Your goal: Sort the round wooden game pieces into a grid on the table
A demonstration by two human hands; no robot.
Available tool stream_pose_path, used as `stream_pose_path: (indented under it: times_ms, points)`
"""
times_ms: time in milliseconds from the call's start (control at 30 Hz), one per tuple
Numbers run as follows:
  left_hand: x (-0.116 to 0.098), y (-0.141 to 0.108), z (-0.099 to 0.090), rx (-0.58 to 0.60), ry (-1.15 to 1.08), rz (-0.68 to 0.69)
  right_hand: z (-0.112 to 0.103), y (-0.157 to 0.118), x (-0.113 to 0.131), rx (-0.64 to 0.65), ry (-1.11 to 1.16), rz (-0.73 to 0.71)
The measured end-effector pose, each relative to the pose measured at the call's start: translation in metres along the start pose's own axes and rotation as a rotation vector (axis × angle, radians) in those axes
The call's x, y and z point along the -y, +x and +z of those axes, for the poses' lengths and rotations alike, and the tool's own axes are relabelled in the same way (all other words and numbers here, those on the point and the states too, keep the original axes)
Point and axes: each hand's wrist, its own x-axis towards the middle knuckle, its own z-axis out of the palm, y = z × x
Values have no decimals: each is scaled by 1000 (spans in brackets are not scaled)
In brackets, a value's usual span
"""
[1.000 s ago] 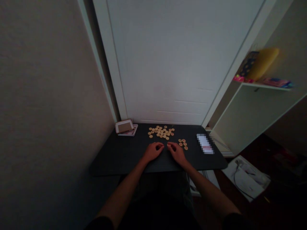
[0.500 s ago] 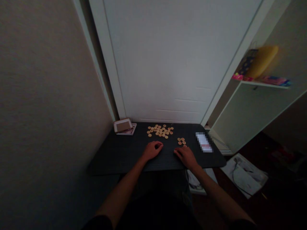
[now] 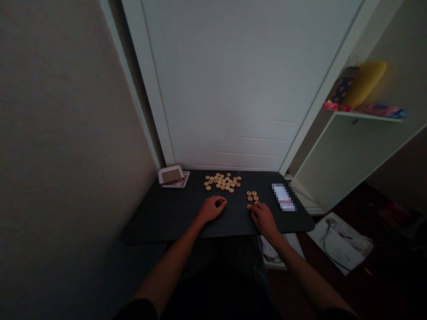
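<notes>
My right hand [image 3: 263, 218] rests low over the dark table, its fingertips on a round wooden game piece [image 3: 249, 207], which looks like a Chinese chess piece. Just beyond those fingers, several more pieces [image 3: 252, 196] lie in two short columns, some with reddish marks. My left hand [image 3: 213, 209] lies on the table with thumb and fingers curled together in a ring; whatever is between the fingertips, if anything, is too small to make out. Past it spreads a loose pile of wooden pieces [image 3: 223, 182].
Two shallow boxes [image 3: 173, 175] are stacked at the table's back left. A phone [image 3: 283, 197], blurred out, lies on the right. Behind the dark table [image 3: 150, 222] stands a white door [image 3: 227, 89]. A white shelf unit [image 3: 360, 146] is at the right.
My right hand has drawn slightly right, and a piece now shows under its fingertips at the foot of the left column. The left hand stays in place.
</notes>
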Motion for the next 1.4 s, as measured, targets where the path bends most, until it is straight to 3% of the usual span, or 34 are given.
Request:
stream_pose_path:
  times_ms: [267, 567, 1167, 1400]
  points:
    - [-2, 0, -2, -2, -7, -1, 0, -11, 4, 0, -71, 22]
    - [-2, 0, -1, 9, 6, -6, -9, -8, 12, -30, 2, 0]
    - [2, 0, -1, -8, 27, 19, -8, -5, 12, -30, -28, -17]
    - [1, 0, 0, 1, 24, 4, -17, 23, 2, -94, -10, -43]
